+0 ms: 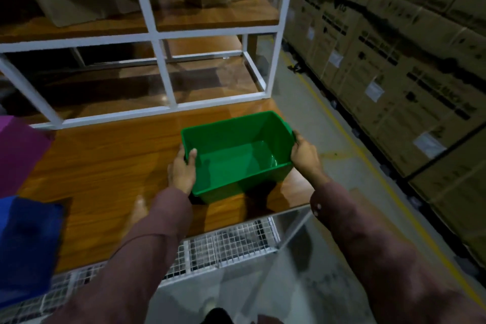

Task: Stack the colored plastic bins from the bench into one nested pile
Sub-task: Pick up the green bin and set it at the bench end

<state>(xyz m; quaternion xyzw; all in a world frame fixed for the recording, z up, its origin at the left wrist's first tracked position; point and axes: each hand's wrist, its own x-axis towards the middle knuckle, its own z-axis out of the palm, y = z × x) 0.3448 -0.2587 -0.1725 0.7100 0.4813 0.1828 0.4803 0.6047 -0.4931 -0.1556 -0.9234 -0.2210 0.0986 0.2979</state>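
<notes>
A green plastic bin (236,155) is held upright and empty over the right end of the wooden bench (105,166), its shadow falling on the wood below. My left hand (182,169) grips its left rim with the thumb inside. My right hand (305,152) grips its right rim. At the far left edge a purple bin (19,150) lies with its bottom toward me. Below it, nearer to me, a blue bin (26,242) sits blurred, partly cut off by the frame.
A white metal frame rack (157,42) with wooden shelves stands behind the bench. Wire mesh (231,242) runs along the bench's near edge. Stacked cardboard boxes (394,60) line the right side past a grey floor aisle with a yellow line (349,139).
</notes>
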